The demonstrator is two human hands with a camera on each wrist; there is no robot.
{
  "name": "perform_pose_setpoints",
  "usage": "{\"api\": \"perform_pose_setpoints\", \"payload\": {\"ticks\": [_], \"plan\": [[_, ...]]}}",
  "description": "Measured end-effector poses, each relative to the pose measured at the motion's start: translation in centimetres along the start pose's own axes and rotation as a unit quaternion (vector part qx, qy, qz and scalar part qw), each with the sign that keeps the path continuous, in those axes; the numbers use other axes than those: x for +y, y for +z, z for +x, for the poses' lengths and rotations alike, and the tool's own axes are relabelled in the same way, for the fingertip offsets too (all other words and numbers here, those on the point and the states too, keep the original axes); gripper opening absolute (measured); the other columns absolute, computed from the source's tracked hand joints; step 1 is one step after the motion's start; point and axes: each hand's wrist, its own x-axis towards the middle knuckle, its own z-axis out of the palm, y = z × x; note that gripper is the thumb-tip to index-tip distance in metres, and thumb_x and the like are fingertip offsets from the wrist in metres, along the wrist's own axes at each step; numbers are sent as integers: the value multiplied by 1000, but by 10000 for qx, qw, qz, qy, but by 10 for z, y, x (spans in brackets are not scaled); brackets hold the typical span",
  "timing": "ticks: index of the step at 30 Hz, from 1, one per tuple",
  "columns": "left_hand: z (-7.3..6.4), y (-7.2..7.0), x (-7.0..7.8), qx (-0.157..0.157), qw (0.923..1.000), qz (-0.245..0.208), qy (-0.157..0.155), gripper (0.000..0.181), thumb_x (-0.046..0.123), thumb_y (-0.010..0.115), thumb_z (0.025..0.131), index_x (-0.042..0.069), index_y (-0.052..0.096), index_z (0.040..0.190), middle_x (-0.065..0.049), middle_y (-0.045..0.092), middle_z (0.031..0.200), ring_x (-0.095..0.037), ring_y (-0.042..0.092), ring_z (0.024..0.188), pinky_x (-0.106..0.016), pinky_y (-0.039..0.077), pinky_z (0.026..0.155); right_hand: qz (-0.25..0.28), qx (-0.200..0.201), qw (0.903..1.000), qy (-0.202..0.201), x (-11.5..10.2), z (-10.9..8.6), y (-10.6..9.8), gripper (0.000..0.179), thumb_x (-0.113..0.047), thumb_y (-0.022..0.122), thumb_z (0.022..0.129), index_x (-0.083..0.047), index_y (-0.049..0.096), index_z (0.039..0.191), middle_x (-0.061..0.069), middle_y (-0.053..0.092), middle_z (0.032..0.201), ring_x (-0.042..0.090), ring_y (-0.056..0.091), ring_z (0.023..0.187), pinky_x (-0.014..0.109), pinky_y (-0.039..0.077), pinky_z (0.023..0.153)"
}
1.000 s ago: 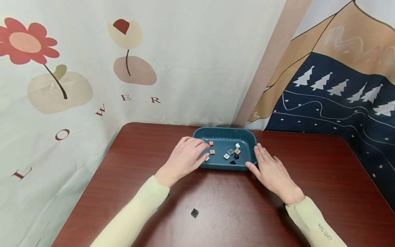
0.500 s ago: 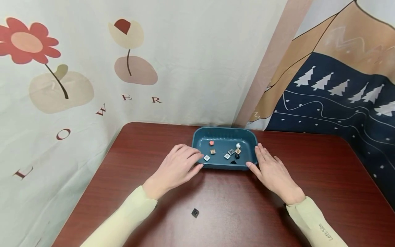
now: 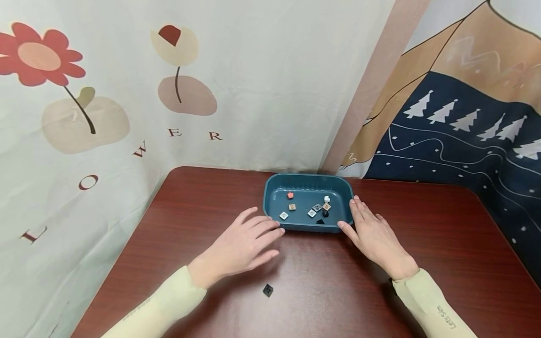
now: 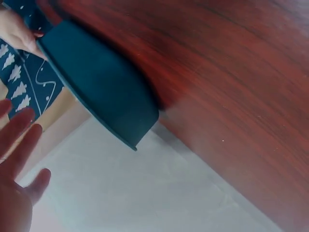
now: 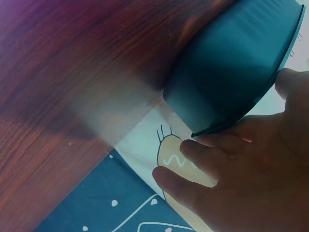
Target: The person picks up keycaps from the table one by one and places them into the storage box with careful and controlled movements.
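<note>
A dark teal rectangular tray (image 3: 310,228) sits toward the back of the table, holding several small pieces. Among them are a coral star-like piece (image 3: 290,195), a tan square (image 3: 292,207) and a white square (image 3: 283,215). My left hand (image 3: 238,244) hovers just off the tray's front left corner, fingers spread, holding nothing. My right hand (image 3: 376,237) rests against the tray's right end, its fingers straight along the rim and the thumb at the front corner. Closer to me, a small black square piece with a recessed middle (image 3: 268,290), like a keycap, lies on the table.
The reddish-brown wooden table (image 3: 203,206) has rounded back corners. Right behind it hangs a pale curtain (image 3: 262,94) printed with flowers and letters. A navy and tan panel (image 3: 456,126) with white trees covers the right side.
My left hand has pulled back from inside the tray toward me and its fingers have spread, uncovering the white square at the left. My right hand has stayed at the tray's right end.
</note>
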Motion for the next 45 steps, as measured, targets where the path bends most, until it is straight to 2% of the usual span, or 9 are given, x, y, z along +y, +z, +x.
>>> {"api": "perform_pose_setpoints", "payload": {"ticks": [3, 7, 11, 14, 21, 27, 34, 41, 45], "plan": [[-3, 1, 4, -180, 9994, 0, 293, 46, 45, 61, 101, 15, 69, 134, -4, 67, 131, -23, 62, 122, -57, 40, 111, -12, -7, 10000, 0, 1, 0, 1, 82, -51, 51, 106, 9, 31, 158, 26, 26, 166, 45, 30, 150, 71, 31, 112], [-7, 2, 9, -554, 9971, -144, 497, 50, 47, 65, 98, 18, 65, 138, -6, 62, 140, -23, 59, 128, -57, 37, 113, -11, -13, 10000, -17, 2, 0, 2, 82, -51, 51, 106, 9, 31, 158, 26, 25, 166, 45, 30, 151, 70, 31, 112], [-10, 3, 15, -945, 9924, -165, 768, 54, 52, 67, 96, 20, 63, 140, -5, 58, 144, -22, 56, 132, -58, 34, 116, -26, 31, 10000, -46, 2, 0, 1, 82, -51, 51, 106, 9, 31, 157, 27, 26, 165, 46, 30, 150, 70, 32, 112], [-12, 5, 19, -1144, 9883, -94, 1005, 57, 57, 63, 97, 22, 62, 142, -4, 57, 145, -23, 55, 133, -59, 34, 115, -45, 73, 10000, -50, 1, 0, 2, 81, -51, 52, 106, 9, 32, 157, 27, 27, 165, 46, 31, 150, 70, 32, 111], [-17, 8, 29, -1509, 9814, -267, 1156, 61, 65, 55, 98, 27, 59, 146, 0, 57, 145, -21, 53, 134, -58, 35, 115, -63, 82, 9999, -49, 2, 0, 3, 81, -51, 52, 106, 9, 32, 157, 27, 27, 165, 46, 32, 149, 71, 33, 111], [-21, 12, 32, -1617, 9790, -385, 1178, 61, 67, 59, 95, 28, 60, 143, 2, 59, 137, -19, 55, 127, -55, 40, 111, -63, 49, 10000, -51, 3, 0, 3, 82, -53, 49, 107, 9, 31, 157, 27, 26, 165, 46, 31, 150, 71, 32, 111], [-23, 16, 35, -1717, 9752, -351, 1352, 55, 62, 64, 93, 29, 62, 136, 3, 61, 131, -18, 59, 120, -48, 46, 106, -73, 97, 9999, -70, 2, 0, 2, 81, -52, 50, 107, 9, 33, 157, 27, 28, 164, 46, 33, 149, 71, 33, 110], [-24, 20, 38, -1689, 9742, -159, 1487, 45, 54, 73, 88, 32, 67, 126, 11, 65, 108, -10, 61, 100, -32, 46, 91, -74, 130, 9999, -84, 1, 0, 2, 81, -52, 50, 107, 9, 34, 156, 27, 29, 164, 46, 34, 149, 71, 33, 110], [-24, 20, 39, -1642, 9740, -121, 1555, 33, 50, 76, 87, 31, 70, 113, 12, 64, 99, -7, 61, 94, -30, 47, 90, -61, 125, 9999, -71, 1, 0, 2, 81, -52, 51, 107, 9, 34, 157, 27, 29, 164, 46, 34, 149, 72, 33, 110]]}}
